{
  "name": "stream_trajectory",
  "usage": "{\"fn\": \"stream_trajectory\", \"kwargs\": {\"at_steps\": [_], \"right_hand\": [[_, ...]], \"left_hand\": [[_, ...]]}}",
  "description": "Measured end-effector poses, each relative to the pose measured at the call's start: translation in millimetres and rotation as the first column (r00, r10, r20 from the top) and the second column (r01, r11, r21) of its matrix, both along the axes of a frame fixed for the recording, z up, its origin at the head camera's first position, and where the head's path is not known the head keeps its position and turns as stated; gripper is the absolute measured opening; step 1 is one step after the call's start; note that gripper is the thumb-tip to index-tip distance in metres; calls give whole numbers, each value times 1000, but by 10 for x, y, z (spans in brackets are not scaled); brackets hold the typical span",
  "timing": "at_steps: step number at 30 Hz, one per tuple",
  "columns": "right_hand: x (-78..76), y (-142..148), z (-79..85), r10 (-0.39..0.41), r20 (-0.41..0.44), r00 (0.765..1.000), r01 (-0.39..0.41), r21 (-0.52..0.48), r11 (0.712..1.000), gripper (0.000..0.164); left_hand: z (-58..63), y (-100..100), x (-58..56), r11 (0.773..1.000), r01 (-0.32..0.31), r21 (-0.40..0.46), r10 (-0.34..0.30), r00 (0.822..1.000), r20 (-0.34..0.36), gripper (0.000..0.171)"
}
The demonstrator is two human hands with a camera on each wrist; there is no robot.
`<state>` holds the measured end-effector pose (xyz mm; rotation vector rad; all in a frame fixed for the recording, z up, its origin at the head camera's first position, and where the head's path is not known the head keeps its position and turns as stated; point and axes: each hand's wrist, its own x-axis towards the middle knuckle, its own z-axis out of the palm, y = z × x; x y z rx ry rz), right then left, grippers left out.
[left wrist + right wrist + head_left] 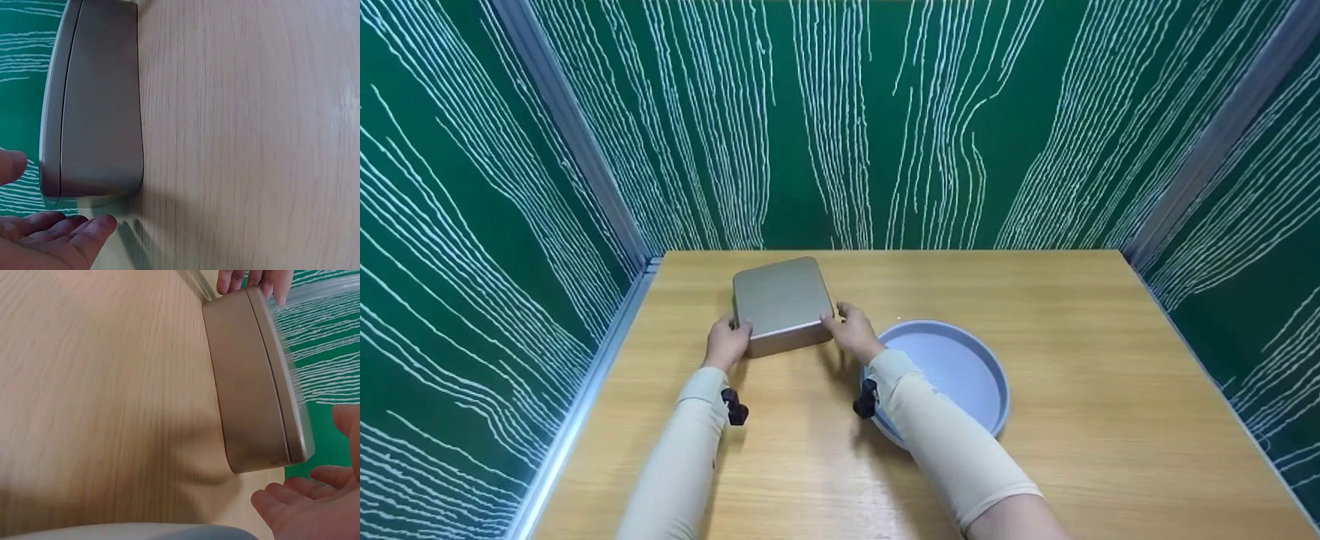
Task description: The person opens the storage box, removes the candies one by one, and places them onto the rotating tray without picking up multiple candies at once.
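A gold-brown rectangular tin box (781, 296) with rounded corners sits on the left part of the table, slightly turned. Its lid is on, with the seam running along the side in both wrist views. At the box's left end is my left hand (727, 343), fingers extended beside it; in the left wrist view a small gap shows at the fingertips (104, 224). My right hand (853, 331) is at the other end, and the right wrist view shows its relaxed fingers (270, 500) apart from the box's corner.
A round blue-grey tray (960, 375) with a raised rim lies on the wooden table (1110, 360), partly under my right forearm. Green panels (825, 150) with white wavy lines enclose the table at the back and sides, joined by metal posts (574, 127).
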<state>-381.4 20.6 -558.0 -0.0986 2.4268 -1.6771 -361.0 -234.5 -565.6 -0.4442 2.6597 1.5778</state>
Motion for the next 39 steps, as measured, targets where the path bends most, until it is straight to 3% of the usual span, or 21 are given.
{"fn": "stream_trajectory", "kwargs": {"at_steps": [2,6,10,16,25,31,39], "right_hand": [[-11,-11,-36,9,-21,1000,-9,3,1000,63],[-46,-39,-114,28,-92,995,-29,-12,1000,47],[-63,-57,-156,24,-134,991,-28,-24,999,34],[-40,-32,-132,2,-100,995,-2,4,1000,31],[12,4,-45,-56,10,998,56,52,997,35],[56,68,-3,-85,106,991,83,31,996,22],[145,116,65,-102,48,994,93,167,982,14]], "left_hand": [[-6,9,1,1000,-5,-7,5,1000,2,54],[-13,34,0,1000,-17,-6,17,1000,-23,24],[-18,52,-2,1000,-28,1,28,999,-44,27],[8,64,24,1000,-12,10,12,1000,3,15],[-5,45,68,1000,24,-2,-24,999,24,34],[-4,26,151,997,52,-49,-52,999,3,39],[-21,3,244,990,118,-76,-121,992,-35,46]]}}
